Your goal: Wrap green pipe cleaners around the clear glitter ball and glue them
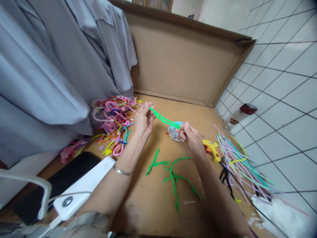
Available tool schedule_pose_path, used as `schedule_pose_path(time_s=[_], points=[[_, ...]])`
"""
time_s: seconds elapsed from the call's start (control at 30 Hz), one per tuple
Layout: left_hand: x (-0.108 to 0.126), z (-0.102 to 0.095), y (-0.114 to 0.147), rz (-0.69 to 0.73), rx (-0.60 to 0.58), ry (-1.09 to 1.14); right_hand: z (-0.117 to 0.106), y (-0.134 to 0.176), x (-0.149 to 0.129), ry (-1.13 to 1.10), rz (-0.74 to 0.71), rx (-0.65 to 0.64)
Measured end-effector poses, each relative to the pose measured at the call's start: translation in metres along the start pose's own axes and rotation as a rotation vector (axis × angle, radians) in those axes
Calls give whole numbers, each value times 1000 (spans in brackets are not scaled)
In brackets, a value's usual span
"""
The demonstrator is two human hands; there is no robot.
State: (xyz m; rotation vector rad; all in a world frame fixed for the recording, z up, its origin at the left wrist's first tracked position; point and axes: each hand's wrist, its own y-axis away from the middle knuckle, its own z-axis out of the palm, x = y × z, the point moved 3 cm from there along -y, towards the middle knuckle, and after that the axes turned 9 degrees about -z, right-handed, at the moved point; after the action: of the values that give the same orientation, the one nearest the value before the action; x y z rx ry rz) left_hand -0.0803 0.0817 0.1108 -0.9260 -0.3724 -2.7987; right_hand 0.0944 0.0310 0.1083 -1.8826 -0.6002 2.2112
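Note:
Between my two hands stretches a green pipe cleaner [164, 119], its strands lying side by side. My left hand [144, 119] pinches its upper left end, and my right hand [189, 134] grips the lower right end with the thumb on top. Below them on the brown tabletop lie a small branched green pipe cleaner piece [155, 162] and a larger branched green piece [174, 178]. Partly behind my right hand sits a round light-blue and clear object [175, 132], whose kind I cannot make out.
Mixed pink and coloured pipe cleaners [112, 115] pile at left, beside a grey cloth [49, 66]. A yellow glue gun [211, 150], long pastel pipe cleaners [237, 162] and a red-lidded jar [240, 115] stand right. A white power bank [84, 188] lies front left; cardboard [185, 59] rises behind.

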Motion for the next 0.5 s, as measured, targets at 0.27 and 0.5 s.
schedule_pose_path(time_s=[0.27, 0.5], points=[[-9, 2, 5, -67, 10, 26, 2, 0, 14, -90, 83, 42], [-11, -1, 0, -216, 50, 69, 3, 0, 18, -182, 96, 123]])
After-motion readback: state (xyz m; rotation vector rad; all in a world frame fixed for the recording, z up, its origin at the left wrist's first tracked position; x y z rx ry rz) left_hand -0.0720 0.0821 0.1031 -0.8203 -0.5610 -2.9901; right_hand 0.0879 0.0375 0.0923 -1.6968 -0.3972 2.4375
